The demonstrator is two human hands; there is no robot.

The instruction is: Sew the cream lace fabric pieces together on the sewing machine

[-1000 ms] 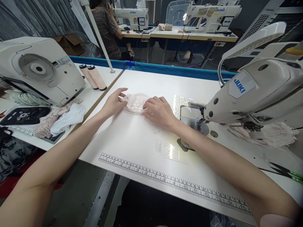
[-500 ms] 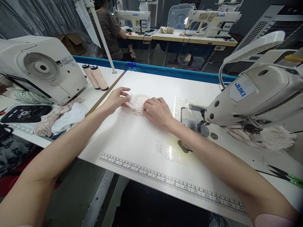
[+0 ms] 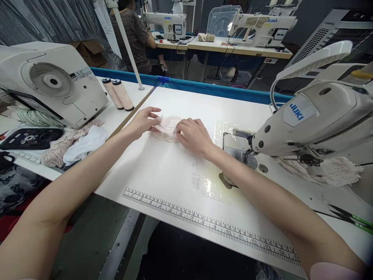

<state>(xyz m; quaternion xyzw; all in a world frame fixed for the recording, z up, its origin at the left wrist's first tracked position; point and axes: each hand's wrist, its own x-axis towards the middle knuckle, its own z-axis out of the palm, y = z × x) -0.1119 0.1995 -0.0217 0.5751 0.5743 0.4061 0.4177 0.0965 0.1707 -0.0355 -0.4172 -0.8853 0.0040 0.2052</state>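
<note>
A small piece of pale pink lace fabric (image 3: pixel 166 130) lies on the white sewing table (image 3: pixel 151 171), gathered between both hands. At its left end, my left hand (image 3: pixel 145 123) pinches the edge between thumb and fingers, lifting it slightly. My right hand (image 3: pixel 194 134) has its bent fingertips on the lace's right end, gripping it against the tabletop. The fingertips of the right hand are partly hidden behind the hand. To the right of my hands stands a JUKI sewing machine (image 3: pixel 294 112), its needle area apart from the lace.
Two thread cones (image 3: pixel 119 94) lie at the left near another machine (image 3: pixel 55 83). A phone (image 3: pixel 32 139) and white cloth (image 3: pixel 84 146) are below it. More lace (image 3: pixel 329 171) sits behind the right machine's head; green-handled snips (image 3: pixel 354 219) lie at right. A person (image 3: pixel 132 39) sits across.
Both hands stay almost in place on the lace. The right hand's fingers have shifted very slightly, and the camera view has moved a little.
</note>
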